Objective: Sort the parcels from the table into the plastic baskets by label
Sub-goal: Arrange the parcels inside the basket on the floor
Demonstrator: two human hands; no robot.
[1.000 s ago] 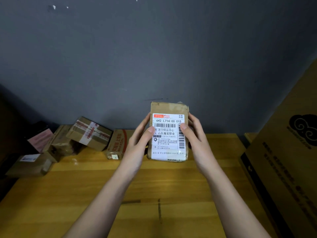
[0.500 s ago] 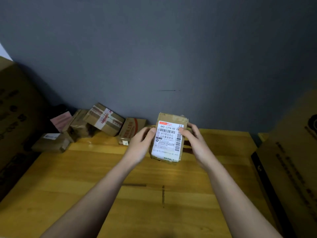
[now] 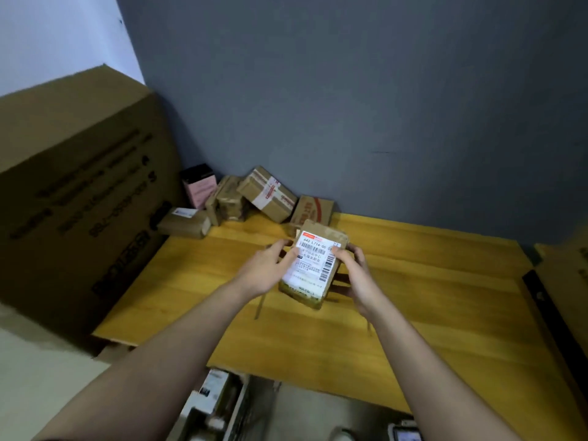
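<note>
I hold a small brown parcel (image 3: 313, 268) with a white printed label facing me, above the wooden table (image 3: 429, 297). My left hand (image 3: 269, 270) grips its left edge, thumb on the label. My right hand (image 3: 358, 276) grips its right edge, thumb on the label's upper right. Several more brown parcels (image 3: 265, 194) are heaped at the table's back left against the wall. Below the table's front edge a plastic basket (image 3: 237, 412) shows, with parcels inside it.
A large cardboard box (image 3: 76, 192) stands left of the table. Another big cardboard box (image 3: 569, 281) stands at the right edge. A pink box (image 3: 200, 187) sits behind the parcel heap. A dark grey wall backs the table. Pale floor shows at lower left.
The view has pulled back and tilted down, bringing the table's front edge and the basket below into sight. The parcel has come lower and tilts to the right, both hands still on it.
</note>
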